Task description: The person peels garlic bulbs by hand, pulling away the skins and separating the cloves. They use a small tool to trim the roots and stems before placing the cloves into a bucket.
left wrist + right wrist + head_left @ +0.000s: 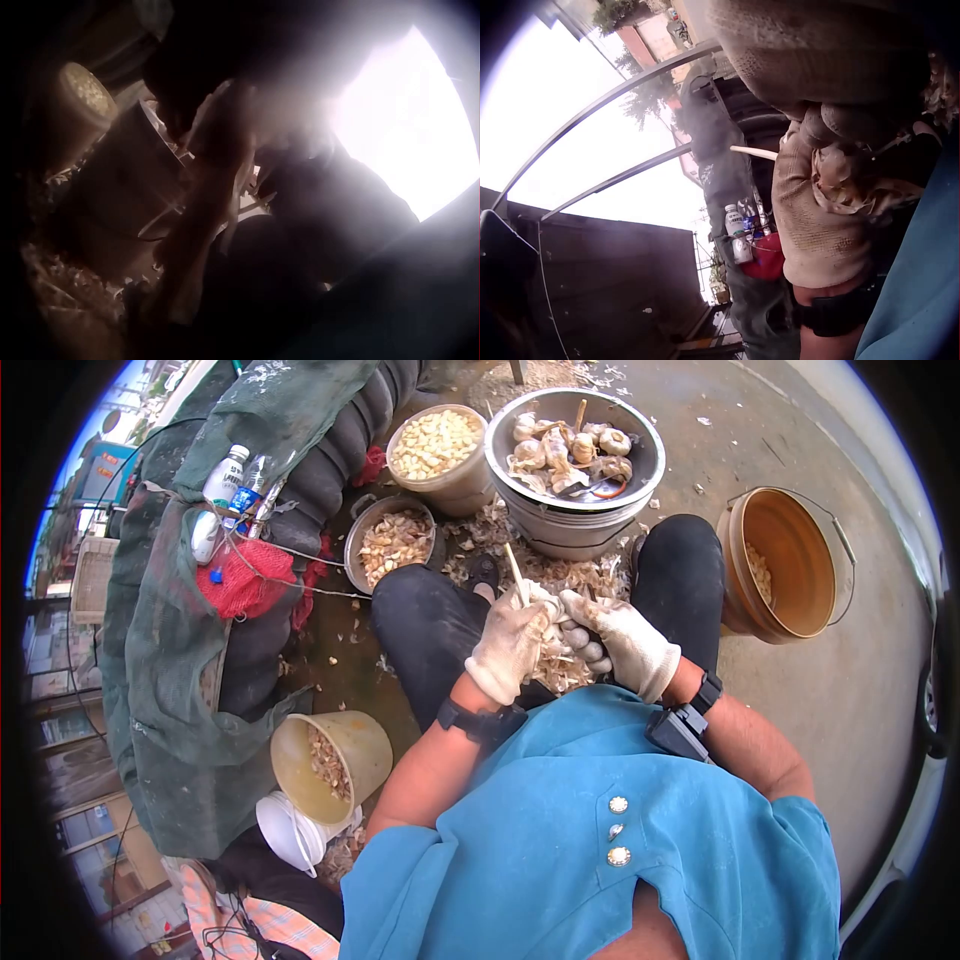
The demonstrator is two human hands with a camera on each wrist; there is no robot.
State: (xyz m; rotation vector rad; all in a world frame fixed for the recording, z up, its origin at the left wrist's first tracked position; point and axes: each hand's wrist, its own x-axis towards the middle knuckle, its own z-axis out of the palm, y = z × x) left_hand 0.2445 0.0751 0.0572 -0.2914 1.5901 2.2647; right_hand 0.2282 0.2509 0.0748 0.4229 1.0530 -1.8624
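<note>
Both hands wear off-white knitted gloves and meet over the lap. My left hand (508,645) holds a garlic bulb (838,171) with loose papery skin against its palm. A pale thin stick (514,568) pokes up out of the same hand, its lower end hidden by the glove. From the other side my right hand (632,645) pinches at the bulb with thumb and curled fingers, close against the left fingertips. Glove fingers cover most of the bulb in the head view. The left wrist view is dark and blurred around the hand.
Ahead stands a metal basin (645,490) of garlic bulbs on a bucket, beside a bucket of peeled cloves (437,445) and a pot of cloves (395,547). An orange-brown bucket (790,560) stands right; a tipped yellowish bucket (365,750) lies left. Skins (570,672) litter the ground.
</note>
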